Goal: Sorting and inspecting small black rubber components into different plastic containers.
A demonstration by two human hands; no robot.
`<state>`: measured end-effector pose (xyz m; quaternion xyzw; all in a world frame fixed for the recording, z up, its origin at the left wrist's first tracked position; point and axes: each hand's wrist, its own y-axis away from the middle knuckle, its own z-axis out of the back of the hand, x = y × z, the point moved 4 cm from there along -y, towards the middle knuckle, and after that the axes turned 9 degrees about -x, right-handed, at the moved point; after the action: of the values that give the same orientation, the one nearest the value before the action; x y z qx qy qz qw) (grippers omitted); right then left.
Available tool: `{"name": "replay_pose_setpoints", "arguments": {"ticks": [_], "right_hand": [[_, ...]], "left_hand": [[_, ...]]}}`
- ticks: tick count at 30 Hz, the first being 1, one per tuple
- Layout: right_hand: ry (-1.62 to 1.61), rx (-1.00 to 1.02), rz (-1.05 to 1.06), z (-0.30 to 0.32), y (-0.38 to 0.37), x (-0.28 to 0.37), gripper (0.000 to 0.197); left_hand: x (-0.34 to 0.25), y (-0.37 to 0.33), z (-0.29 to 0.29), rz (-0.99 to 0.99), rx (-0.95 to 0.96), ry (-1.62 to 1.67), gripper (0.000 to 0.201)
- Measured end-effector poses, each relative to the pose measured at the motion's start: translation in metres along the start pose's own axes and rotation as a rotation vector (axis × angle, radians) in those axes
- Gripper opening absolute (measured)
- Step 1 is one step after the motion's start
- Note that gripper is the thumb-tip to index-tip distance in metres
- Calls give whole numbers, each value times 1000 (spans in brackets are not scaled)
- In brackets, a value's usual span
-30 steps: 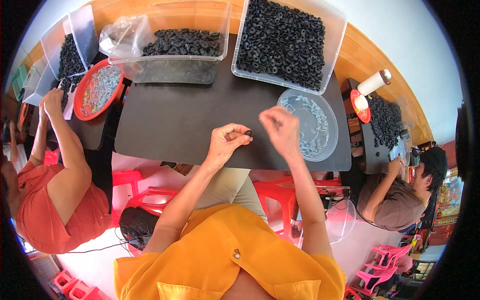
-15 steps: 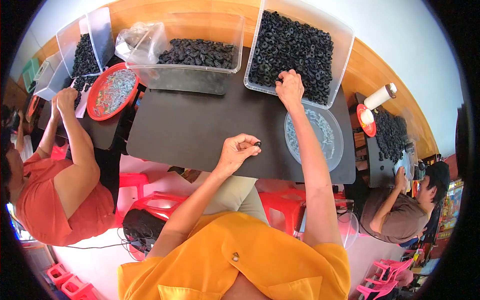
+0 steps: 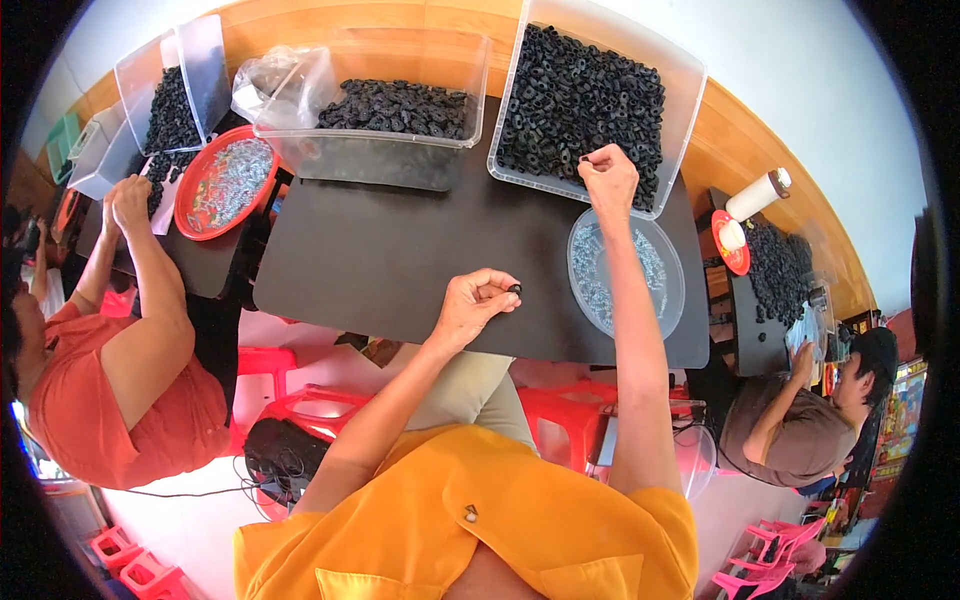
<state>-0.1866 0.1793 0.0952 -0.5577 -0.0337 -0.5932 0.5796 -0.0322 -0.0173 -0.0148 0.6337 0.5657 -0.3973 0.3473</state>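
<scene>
Over the dark table [image 3: 380,240], my left hand [image 3: 474,308] pinches a small black ring-like part [image 3: 515,289] between thumb and fingertips. My right hand [image 3: 611,177] hovers at the near edge of a clear plastic bin [image 3: 690,110] heaped with small black ring-shaped parts [image 3: 580,95]. Its thumb and forefinger are pressed together on a small dark piece, which looks like one of those black parts. Under my right forearm sits a round clear tray [image 3: 588,300] of small shiny metal pieces, partly covered by the arm.
Another clear bin [image 3: 380,160] of black pieces stands at the back left, a plastic bag [image 3: 285,85] beside it. Left of it, a red tray [image 3: 183,215] holds metal pieces. People work at tables on my left [image 3: 130,390] and right [image 3: 790,420]. A white bottle [image 3: 755,195] lies tilted at right.
My right hand has drawn back from the heap, moving slightly right, and a dark piece now shows at its fingertips. The left hand has stayed in place with its part.
</scene>
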Motion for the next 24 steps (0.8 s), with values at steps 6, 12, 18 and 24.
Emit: {"name": "replay_pose_setpoints", "arguments": {"ticks": [6,12,18,24], "right_hand": [[-509,289,-321,27,57,25,8],[-470,561,-400,48,136,38,11],[-517,582,-404,47,159,37,12],[-492,572,-448,47,161,36,10]], "left_hand": [[2,-1,2,16,2,-41,13],[-6,-1,-4,53,3,9,14],[-1,-1,-3,26,36,5,17],[-1,2,-3,25,29,-17,18]]}}
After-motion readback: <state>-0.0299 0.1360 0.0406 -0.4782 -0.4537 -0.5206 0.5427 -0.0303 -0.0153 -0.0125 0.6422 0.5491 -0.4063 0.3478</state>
